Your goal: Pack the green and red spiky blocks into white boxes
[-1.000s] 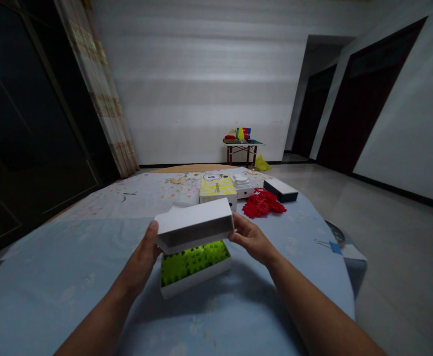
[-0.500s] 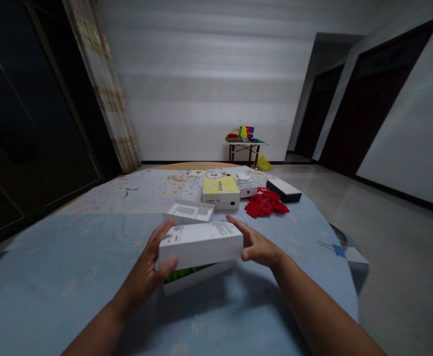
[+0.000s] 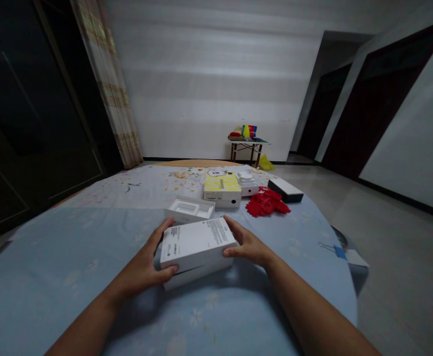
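A white box lid [image 3: 196, 242] sits over its white box base [image 3: 201, 272], almost fully down, on the light blue tablecloth [image 3: 71, 257]. My left hand [image 3: 147, 264] grips the lid's left end, thumb at the front corner. My right hand [image 3: 246, 243] presses the lid's right end with fingers curled against it. The green pieces inside the box are hidden by the lid.
Behind the box lie a white insert tray [image 3: 189, 208], a yellow box [image 3: 221, 187], a small white box [image 3: 246, 183], a pile of red pieces [image 3: 266, 202] and a black-and-white box [image 3: 285, 190]. A small table [image 3: 248, 143] with colourful items stands by the far wall.
The lid, held raised and tilted above the open base with green pieces showing, has been lowered onto the base. The green pieces are covered now.
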### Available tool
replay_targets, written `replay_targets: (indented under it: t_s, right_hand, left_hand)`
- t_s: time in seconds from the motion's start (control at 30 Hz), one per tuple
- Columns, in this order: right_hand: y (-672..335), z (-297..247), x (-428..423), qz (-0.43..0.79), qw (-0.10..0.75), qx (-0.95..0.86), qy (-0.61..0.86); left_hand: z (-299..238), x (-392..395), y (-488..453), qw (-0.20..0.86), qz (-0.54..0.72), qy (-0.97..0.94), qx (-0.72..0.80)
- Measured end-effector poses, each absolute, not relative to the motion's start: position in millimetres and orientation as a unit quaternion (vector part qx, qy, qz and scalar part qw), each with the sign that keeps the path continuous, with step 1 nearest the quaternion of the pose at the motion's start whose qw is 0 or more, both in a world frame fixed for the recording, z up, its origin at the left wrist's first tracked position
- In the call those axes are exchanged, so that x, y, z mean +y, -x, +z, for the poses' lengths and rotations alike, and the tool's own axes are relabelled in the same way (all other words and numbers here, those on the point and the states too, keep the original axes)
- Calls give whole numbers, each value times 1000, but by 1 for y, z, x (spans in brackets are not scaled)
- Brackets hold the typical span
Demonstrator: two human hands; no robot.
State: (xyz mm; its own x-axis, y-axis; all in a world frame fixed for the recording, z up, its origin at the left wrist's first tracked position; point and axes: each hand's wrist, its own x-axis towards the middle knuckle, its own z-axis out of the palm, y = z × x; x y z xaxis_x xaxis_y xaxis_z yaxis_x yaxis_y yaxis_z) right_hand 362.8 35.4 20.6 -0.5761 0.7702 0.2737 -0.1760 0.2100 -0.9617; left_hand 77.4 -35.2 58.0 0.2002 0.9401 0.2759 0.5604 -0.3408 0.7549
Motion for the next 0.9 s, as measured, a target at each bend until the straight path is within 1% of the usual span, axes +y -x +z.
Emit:
replay_targets:
  t_s: [0.23, 0.4, 0.47, 0.63, 0.9]
  right_hand:
    - [-362, 13, 39, 590, 390, -664, 243]
    - [-362, 13, 39, 596, 398, -653, 243]
    - [-362, 12, 40, 592, 402, -652, 251]
    - [-364, 9, 42, 584, 401, -652, 270]
    - [-365, 8, 42, 579, 398, -655, 278]
  left_hand:
    - [58, -35, -73, 281, 339, -734, 516]
    - [61, -38, -76, 376, 339, -680, 530]
    - [62, -39, -77, 397, 340, -665, 534]
    - [66, -40, -82, 394, 344, -646, 556]
    - [63, -38, -81, 399, 357, -644, 546]
